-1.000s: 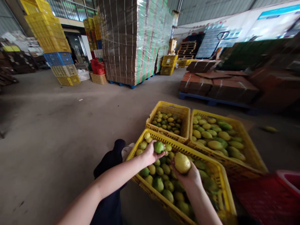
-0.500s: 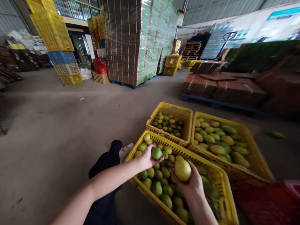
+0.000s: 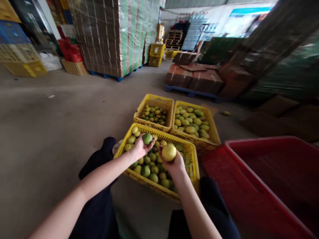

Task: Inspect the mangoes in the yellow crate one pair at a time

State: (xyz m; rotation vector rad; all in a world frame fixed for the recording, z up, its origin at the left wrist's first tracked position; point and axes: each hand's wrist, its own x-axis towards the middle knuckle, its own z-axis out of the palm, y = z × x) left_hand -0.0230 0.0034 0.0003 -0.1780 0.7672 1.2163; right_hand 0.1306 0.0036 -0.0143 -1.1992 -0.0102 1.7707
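My left hand (image 3: 141, 147) is closed around a green lemon (image 3: 147, 138), palm turned up, over the near yellow crate (image 3: 154, 191). To its right, a larger yellow lemon (image 3: 168, 152) rests in the curled fingers of my right hand (image 3: 176, 163). Both fruits are above the crate, apart from each other. Below them lie many green and yellow lemons (image 3: 146, 171), partly hidden by my hands and forearms.
Behind the near crate stand a yellow crate of small lemons (image 3: 171, 109) and another with larger fruit (image 3: 215, 127). A red bin (image 3: 249, 172) is close on my right. Cartons on a blue pallet (image 3: 191, 93) and a wrapped stack (image 3: 99, 43) stand farther back.
The view has swung to the right, bringing the red bin more fully into sight. Both hands still hold their lemons, and the right one's lemon now shows a rounder side.
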